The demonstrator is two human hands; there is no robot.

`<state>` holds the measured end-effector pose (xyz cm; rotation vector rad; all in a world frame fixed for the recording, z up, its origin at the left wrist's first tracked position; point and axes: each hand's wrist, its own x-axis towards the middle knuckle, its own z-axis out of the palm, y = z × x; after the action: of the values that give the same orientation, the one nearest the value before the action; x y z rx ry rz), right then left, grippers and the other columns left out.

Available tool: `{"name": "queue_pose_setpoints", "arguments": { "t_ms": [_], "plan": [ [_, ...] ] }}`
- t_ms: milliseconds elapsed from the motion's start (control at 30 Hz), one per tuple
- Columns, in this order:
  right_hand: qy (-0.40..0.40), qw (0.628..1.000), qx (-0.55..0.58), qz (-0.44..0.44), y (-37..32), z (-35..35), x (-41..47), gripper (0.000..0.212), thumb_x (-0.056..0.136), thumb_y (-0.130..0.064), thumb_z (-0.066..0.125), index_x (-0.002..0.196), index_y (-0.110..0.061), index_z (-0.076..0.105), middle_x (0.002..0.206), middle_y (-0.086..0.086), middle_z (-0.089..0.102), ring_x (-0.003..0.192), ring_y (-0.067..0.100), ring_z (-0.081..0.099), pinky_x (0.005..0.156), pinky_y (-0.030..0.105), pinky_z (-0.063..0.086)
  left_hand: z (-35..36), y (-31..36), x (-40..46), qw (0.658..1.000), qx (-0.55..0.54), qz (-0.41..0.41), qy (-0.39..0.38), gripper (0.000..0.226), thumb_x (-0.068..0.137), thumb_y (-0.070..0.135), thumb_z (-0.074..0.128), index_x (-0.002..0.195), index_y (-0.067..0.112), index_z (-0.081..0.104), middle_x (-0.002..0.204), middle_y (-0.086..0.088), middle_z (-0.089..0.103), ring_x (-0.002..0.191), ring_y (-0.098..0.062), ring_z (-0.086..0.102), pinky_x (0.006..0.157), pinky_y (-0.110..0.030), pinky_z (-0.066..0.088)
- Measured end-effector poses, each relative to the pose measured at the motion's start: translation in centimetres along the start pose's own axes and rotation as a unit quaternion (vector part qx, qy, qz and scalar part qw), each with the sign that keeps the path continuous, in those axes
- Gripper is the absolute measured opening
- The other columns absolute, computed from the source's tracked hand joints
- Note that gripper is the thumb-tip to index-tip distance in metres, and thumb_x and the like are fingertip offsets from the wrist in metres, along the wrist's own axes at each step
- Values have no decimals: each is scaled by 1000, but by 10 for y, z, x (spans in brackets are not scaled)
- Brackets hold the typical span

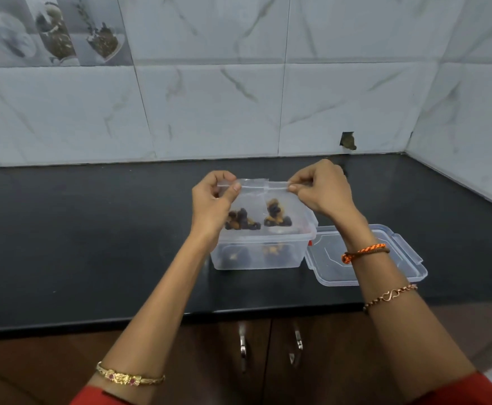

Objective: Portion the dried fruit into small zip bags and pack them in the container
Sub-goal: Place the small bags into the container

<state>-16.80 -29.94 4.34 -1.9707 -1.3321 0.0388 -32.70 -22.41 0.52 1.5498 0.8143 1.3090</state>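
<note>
A small clear zip bag (pixel 253 191) hangs above the clear plastic container (pixel 268 244). My left hand (pixel 212 200) pinches the bag's top strip at its left end, and my right hand (pixel 320 188) pinches the same strip at its right end. Dark and orange dried fruit (pixel 243 220) shows in two clumps through the bag; I cannot tell whether it lies in this bag or in the container behind. More fruit (pixel 274 251) is dimly visible low inside the container.
The container's clear lid (pixel 326 258) with side clips lies flat on the black countertop (pixel 93 244), just right of the container and under my right forearm. A marble-tiled wall (pixel 238 97) runs behind and to the right. Cabinet doors with metal handles (pixel 242 343) sit below the counter edge.
</note>
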Motion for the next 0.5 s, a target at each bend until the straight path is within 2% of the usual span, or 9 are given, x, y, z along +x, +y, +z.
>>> {"name": "queue_pose_setpoints", "arguments": {
  "t_ms": [233,333,400,433,500],
  "plan": [
    [-36,999,-31,22,13,21,-2,13,87,-16,64,95,-17,74,101,1,72,97,20,63,80,29,46,-6,-24,-2,998,59,-14,-28,22,85,4,64,76,23,59,81,7,59,77,-11,53,61,-13,46],
    [-54,998,-26,32,22,34,-4,16,88,-17,63,101,-14,73,105,4,71,97,21,63,85,33,49,-12,-28,1,987,148,-2,-60,15,82,6,67,78,19,61,82,9,60,76,-7,55,60,-6,44],
    [-71,997,-25,30,26,41,-5,18,89,-17,62,104,-13,72,107,5,70,97,21,63,88,36,49,-16,-27,5,966,244,24,-82,12,81,6,69,85,15,64,81,9,61,73,-2,54,62,-1,40],
    [-79,996,-27,27,27,43,-4,18,89,-17,61,104,-13,72,107,5,70,97,20,63,88,36,50,-18,-27,8,952,290,39,-94,13,80,6,69,90,14,65,82,8,62,75,-4,55,66,-4,40],
    [-88,996,-29,22,29,44,-3,19,89,-16,61,104,-13,72,108,4,70,96,19,62,87,33,49,-21,-28,12,915,379,59,-121,16,83,8,66,98,14,66,85,5,64,87,-12,58,80,-23,48]
  ]
}}
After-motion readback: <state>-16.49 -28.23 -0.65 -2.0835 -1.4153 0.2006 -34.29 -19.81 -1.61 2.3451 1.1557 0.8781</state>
